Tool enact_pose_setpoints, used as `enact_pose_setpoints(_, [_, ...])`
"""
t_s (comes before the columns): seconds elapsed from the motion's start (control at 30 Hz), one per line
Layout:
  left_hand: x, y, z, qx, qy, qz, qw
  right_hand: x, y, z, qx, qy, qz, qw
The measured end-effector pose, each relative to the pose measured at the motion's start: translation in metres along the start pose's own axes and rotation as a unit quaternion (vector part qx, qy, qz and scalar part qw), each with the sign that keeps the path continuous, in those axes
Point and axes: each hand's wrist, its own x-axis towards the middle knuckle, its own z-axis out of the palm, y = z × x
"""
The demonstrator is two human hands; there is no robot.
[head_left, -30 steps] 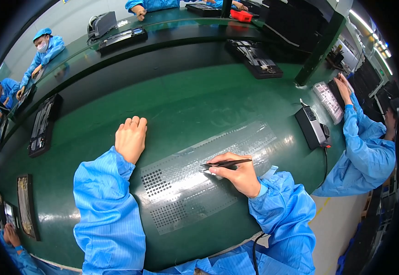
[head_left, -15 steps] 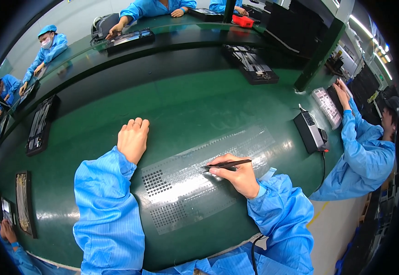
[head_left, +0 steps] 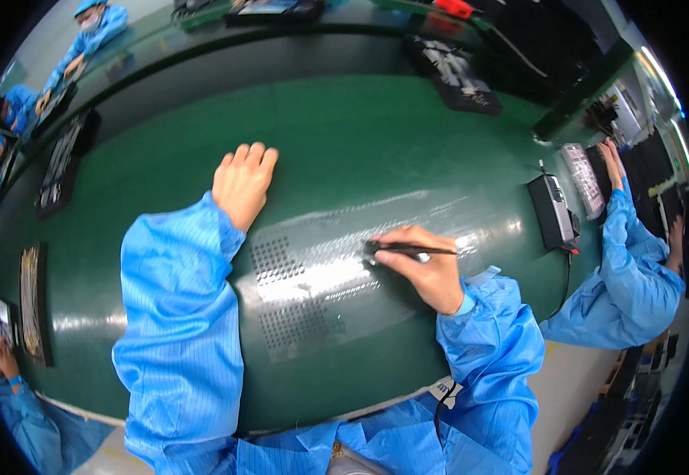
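Tool [head_left: 410, 249], slim and black, is pinched between thumb and fingers of the right hand [head_left: 427, 265] in the head view, over the transparent sheet [head_left: 336, 273] on the green table [head_left: 336, 396]. Left hand [head_left: 243, 184] lies beyond the sheet, fingers close together; I cannot tell what its palm covers.

No readable lettering, dark marks on white tag [head_left: 443, 387], too small to read

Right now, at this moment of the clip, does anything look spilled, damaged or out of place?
Nothing stands out. The clear sheet appears to lie flat on the green table, and the right grip holds a slim black tool over it. Glare hides part of the sheet, so small flaws there cannot be ruled out.
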Motion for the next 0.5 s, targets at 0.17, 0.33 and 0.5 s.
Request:
enact_pose_setpoints(0.17, [-0.017, 0.01, -0.006, 0.004, -0.008, 0.002, 1.0, 0.001, -0.002, 0.0, -0.066, -0.002, -0.028, 0.997])
enact_pose_setpoints(0.33, [-0.044, 0.012, -0.027, -0.05, -0.025, -0.005, 0.998, 0.0, -0.009, 0.002, -0.059, 0.012, -0.039, 0.997])
enact_pose_setpoints(0.5, [-0.066, 0.021, -0.061, -0.196, 0.011, 0.037, 0.98, -0.002, -0.015, 0.013, 0.038, 0.02, 0.027, 0.999])
